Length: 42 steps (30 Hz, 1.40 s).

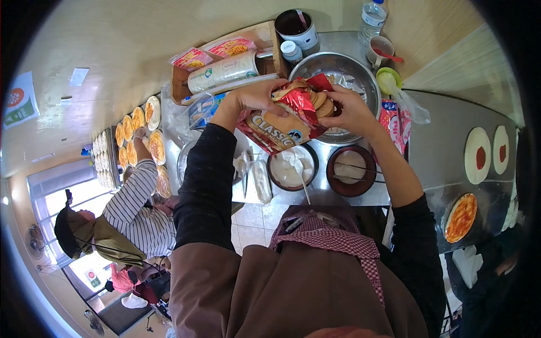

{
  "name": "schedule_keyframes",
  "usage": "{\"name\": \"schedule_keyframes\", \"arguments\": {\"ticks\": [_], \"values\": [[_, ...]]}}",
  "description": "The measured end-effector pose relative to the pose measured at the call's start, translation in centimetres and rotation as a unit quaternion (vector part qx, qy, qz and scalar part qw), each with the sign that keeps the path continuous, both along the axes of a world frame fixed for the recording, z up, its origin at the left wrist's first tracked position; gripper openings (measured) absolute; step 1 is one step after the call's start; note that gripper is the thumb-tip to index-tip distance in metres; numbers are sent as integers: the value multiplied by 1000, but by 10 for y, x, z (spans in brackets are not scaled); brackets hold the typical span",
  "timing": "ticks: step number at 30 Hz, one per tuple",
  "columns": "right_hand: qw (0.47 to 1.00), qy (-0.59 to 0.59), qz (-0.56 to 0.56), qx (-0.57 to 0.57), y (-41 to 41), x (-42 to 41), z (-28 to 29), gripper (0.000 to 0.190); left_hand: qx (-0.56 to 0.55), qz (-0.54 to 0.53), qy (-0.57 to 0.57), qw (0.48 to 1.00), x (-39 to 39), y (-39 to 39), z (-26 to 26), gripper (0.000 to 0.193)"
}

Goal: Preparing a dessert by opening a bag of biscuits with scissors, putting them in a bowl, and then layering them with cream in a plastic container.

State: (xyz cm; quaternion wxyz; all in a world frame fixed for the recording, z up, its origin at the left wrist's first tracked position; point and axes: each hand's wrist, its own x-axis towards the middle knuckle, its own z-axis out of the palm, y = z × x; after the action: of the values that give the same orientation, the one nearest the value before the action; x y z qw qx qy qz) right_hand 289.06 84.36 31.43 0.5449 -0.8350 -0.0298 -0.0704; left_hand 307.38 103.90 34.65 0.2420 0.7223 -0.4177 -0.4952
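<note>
A torn red-and-tan biscuit packet (281, 129) bearing large lettering is held up between my two hands. My left hand (264, 98) grips its upper left side, thumb across the front. On the other side, my right hand (350, 110) holds the packet by the edge of its opening. Round golden biscuits (323, 105) show in the torn mouth, close to my right fingers. Behind and below the packet is a wide stainless steel bowl (372, 76), partly hidden, with crumpled, shiny pieces inside. Nearer to me stands a bowl of white cream (281, 171) with a white spoon (301, 175) in it.
A dark red bowl (351, 190) holds metal utensils. A wooden box (179, 86) carries a plastic-film roll (224, 72). Right are a mug (374, 59), a water bottle (372, 23) and dough bases (477, 143) with red sauce. At left, a co-worker (131, 207) reaches toward several topped rounds (156, 145).
</note>
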Motion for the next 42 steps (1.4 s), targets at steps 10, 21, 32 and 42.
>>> {"name": "schedule_keyframes", "arguments": {"ticks": [10, 21, 32, 42], "values": [[981, 99, -9, 167, -23, 1, -30, 64, 3, -2, -19, 1000, 7, 6, -2, 71], [852, 190, -71, 483, -24, -7, -68, 65, -30, 37, 15, 999, 6, 17, -1, 75], [965, 202, -154, 63, -15, -13, -132, 63, -24, 46, 7, 999, 7, 14, 0, 77], [969, -154, -120, -149, -3, -11, -2, 75, -37, 17, -10, 999, 10, 8, -2, 85]]}}
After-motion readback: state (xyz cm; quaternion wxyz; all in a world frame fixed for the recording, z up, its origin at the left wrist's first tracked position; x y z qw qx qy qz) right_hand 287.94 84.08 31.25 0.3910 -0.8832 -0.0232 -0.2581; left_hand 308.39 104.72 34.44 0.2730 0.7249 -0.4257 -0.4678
